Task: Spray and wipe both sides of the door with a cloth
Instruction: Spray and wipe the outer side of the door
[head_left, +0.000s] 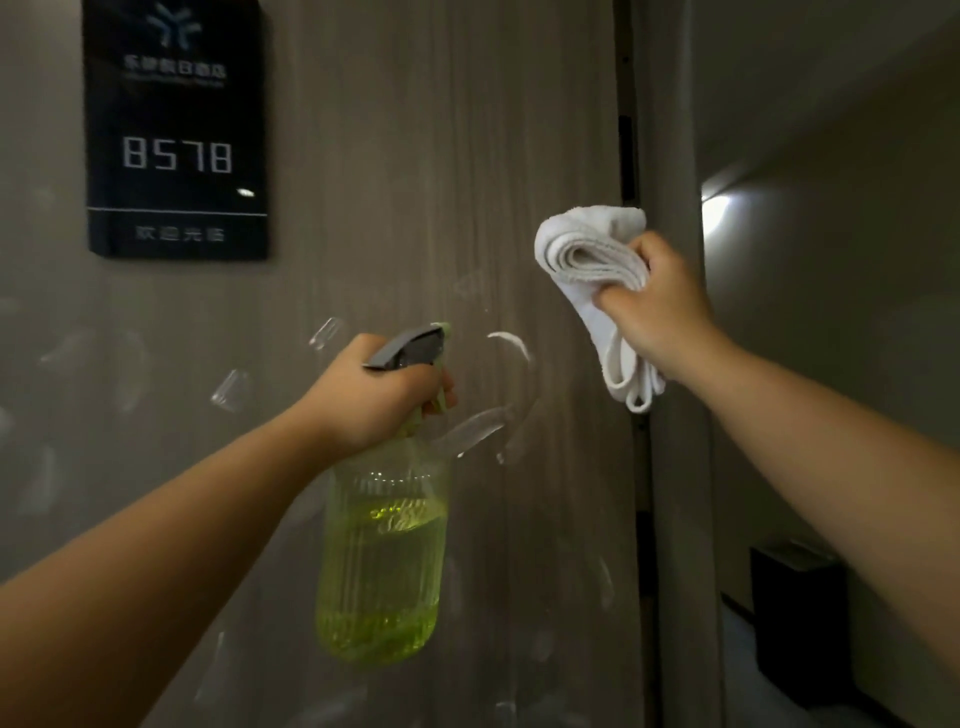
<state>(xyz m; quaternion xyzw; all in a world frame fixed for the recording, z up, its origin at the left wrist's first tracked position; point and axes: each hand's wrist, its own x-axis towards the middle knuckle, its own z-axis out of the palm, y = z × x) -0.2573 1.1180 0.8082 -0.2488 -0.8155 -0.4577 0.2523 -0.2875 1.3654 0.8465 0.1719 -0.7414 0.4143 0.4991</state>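
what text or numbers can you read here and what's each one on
"8578": on the dark room sign, mid panel.
Line under the sign's logo: too blurred to read.
Line along the sign's bottom strip: characters, too blurred to read.
Spray bottle and white cloth: no text visible.

Door (415, 182) face bare right of the number plaque (176, 130)
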